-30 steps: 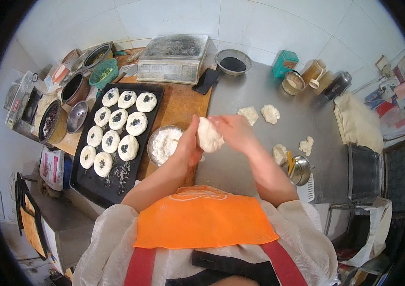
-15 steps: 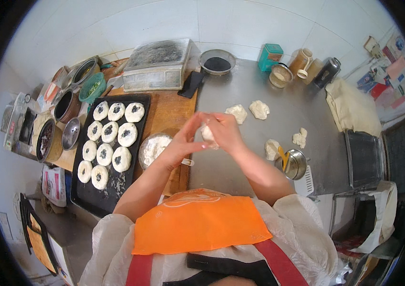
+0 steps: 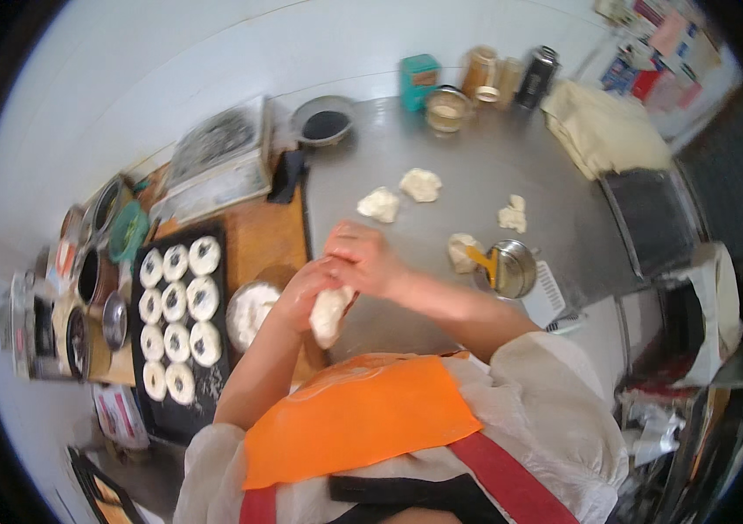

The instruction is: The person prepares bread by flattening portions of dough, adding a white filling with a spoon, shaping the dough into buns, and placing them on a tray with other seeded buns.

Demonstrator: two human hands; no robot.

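Dough piece [image 3: 330, 316]: held at the near side, just right of the flour bowl [image 3: 231, 320]; clearance beneath it I cannot judge. Both hands closed on it: my left hand [image 3: 304, 293] wraps one side, my right hand [image 3: 358, 256] overlaps with fingers folded, and a lumpy pale end pokes out toward the orange apron [image 3: 362, 415]. Slight motion blur; exact finger contact unclear to me.

Layout, as I read it on the head view:
- Steel worktop [image 3: 467, 196], centre and right; wooden board [image 3: 268, 234] along its left.
- Black tray [image 3: 162, 419], far left.
- Folded pale cloth [image 3: 607, 131], right rear.
- Scale [image 3: 218, 157] with a grimy top, beyond the tray.
- Metal bowl [image 3: 301, 111] of black grains, right of the scale.
- Flour bowl, between tray and left forearm.
- Steel pot [image 3: 518, 269], beyond the right forearm, a yellow handle [image 3: 480, 259] reaching over its rim.
- Teal tin [image 3: 418, 83], at the back.
- Four loose dough lumps [image 3: 421, 184]: two beyond the hands, one just beside the pot, one behind it.
- Dough discs [image 3: 202, 299]: I count eleven on the tray, dark topping visible on most.
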